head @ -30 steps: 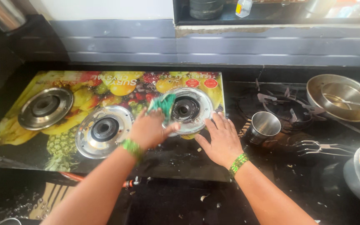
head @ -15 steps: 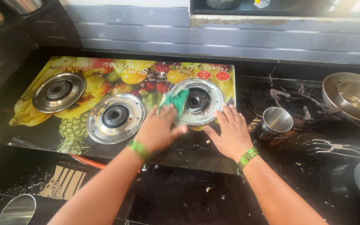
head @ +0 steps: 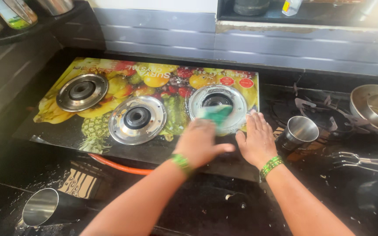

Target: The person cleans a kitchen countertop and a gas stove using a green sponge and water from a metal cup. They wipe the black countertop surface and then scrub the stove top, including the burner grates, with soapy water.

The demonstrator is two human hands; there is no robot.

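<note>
A glass-topped gas stove [head: 110, 74] with a fruit picture and three steel burner rings lies on a black counter. My left hand [head: 200, 144] grips a green scrub pad [head: 215, 112] and presses it on the right burner ring [head: 232, 98]; the hand is blurred. Flat on the stove's right front corner rests my right hand [head: 256, 140], fingers spread, holding nothing. Both wrists carry green bangles.
A steel cup [head: 299, 131] stands just right of my right hand. Black pan supports [head: 324, 111] and a steel pan [head: 377, 107] lie further right. An orange hose [head: 119, 166] runs under the stove's front. Another steel cup [head: 45, 206] lies on the wet counter, lower left.
My left hand with the green pad has slid back and down over the right burner ring. My right hand stays flat on the stove's corner. The camera has moved closer.
</note>
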